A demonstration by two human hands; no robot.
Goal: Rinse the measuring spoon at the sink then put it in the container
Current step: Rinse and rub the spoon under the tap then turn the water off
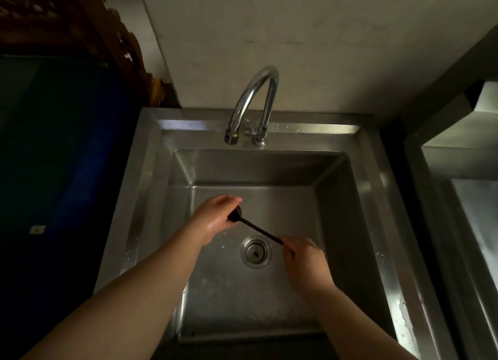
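Note:
A dark long-handled measuring spoon point(258, 229) is held level over the steel sink point(151, 198), above the basin floor near the drain point(256, 252). My right hand point(304, 265) pinches the end of its handle. My left hand point(218, 217) is cupped around the spoon's bowl, with the fingers over it. The curved chrome tap point(253, 101) stands at the back rim, and no water runs from its spout. The container is not in view.
A second steel unit point(463, 171) stands to the right of the sink, across a dark gap. A dark blue surface point(67, 157) and a carved wooden piece point(113, 36) lie to the left. A pale wall rises behind the tap.

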